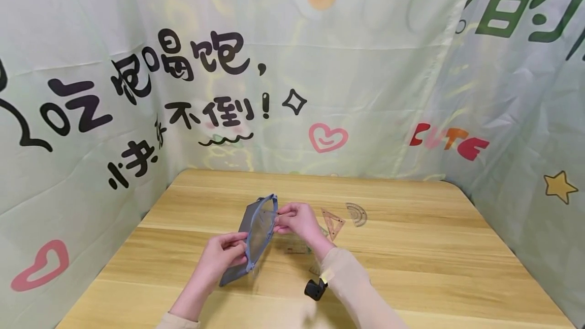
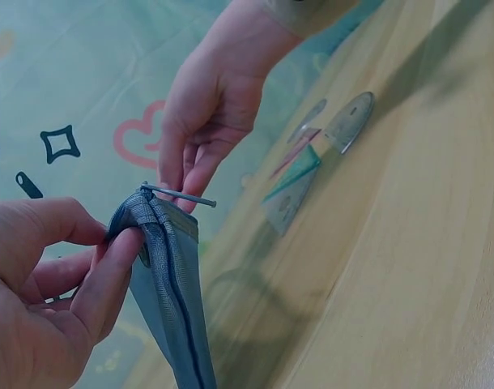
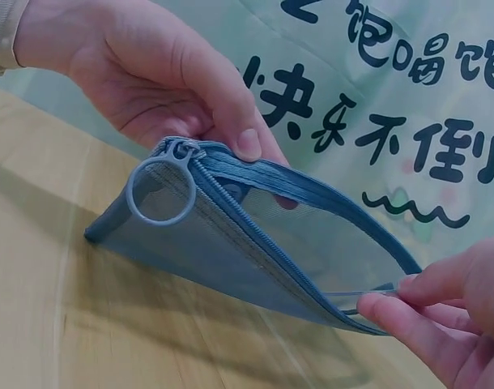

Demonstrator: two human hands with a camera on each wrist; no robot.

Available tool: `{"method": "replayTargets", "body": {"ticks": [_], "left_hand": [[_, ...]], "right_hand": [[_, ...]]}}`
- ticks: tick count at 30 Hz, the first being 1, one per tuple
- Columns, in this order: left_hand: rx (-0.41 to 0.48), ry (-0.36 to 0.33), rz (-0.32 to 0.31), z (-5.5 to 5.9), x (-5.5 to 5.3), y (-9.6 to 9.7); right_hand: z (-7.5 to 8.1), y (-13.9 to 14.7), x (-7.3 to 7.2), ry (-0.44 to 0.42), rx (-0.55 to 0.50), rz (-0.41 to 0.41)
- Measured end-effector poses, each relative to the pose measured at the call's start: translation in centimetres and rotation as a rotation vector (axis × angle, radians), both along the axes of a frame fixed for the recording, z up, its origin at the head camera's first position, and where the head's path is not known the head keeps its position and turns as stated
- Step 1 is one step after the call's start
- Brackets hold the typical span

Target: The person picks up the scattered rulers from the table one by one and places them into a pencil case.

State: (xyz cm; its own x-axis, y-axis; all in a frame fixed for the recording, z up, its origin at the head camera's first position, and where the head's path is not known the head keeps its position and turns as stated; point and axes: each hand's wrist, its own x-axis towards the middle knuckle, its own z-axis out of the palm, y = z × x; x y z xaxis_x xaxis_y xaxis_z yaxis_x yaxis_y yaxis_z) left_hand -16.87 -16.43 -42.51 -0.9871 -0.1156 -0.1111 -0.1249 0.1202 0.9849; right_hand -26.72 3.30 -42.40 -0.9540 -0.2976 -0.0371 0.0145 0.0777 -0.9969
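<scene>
Apparently the right hand (image 1: pixel 297 220) pinches a barely discernible strip (image 3: pixel 348 292), the left hand (image 1: pixel 224 253) the pouch (image 3: pixel 190 259); a sleeve (image 1: pixel 352 283) part-covers a protractor (image 1: pixel 314 270).

Dressed in long, plain sleeves (image 1: pixel 361 291) of pale beige cloth. Cut loosely with soft creases on the right, at five o'clock in the head view, and reaching nearly to the wrist; on the left, at seven o'clock, ending farther down in a straight-edged cuff (image 1: pixel 179 322). Banded along that same edge, at ten o'clock in the right wrist view. Fitted beside the right sleeve with a small, black, blocky wrist camera (image 1: pixel 314 290), close to six o'clock. Bare hands (image 1: pixel 224 252), with short, rounded nails (image 3: pixel 249 143).
</scene>
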Motion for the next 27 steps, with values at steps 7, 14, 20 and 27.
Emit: {"method": "replayTargets", "body": {"ticks": [7, 14, 20, 27], "left_hand": [[0.025, -0.008, -0.004, 0.3, 0.2, -0.2], [0.025, -0.023, -0.017, 0.5, 0.3, -0.4], [0.029, -0.025, -0.005, 0.6, 0.3, -0.3], [0.024, -0.022, -0.011, 0.7, 0.4, -0.4]], "right_hand": [[-0.1, -0.2, 0.0, 0.019, 0.018, 0.011], [-0.3, 0.1, 0.0, 0.077, 0.104, 0.005], [-0.2, 0.6, 0.2, 0.186, 0.258, -0.031], [-0.1, 1.0, 0.2, 0.215, 0.264, -0.04]]}}
